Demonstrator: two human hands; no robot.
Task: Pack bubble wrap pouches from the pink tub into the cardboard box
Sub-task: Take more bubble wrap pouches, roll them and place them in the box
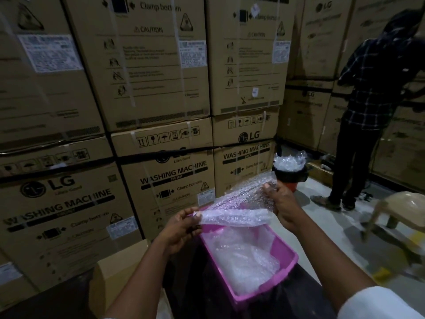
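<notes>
Both hands, left hand and right hand, pinch the pouch ends (long axis spanning them) above the pink tub, the cardboard box lower left.

Between my two hands, left and right, one bubble wrap pouch. One pink tub with several pouches, uncountable; one plastic stool. One other person; seven stacked washing-machine cartons fronting.

head view, forward-down, close over hands
</notes>
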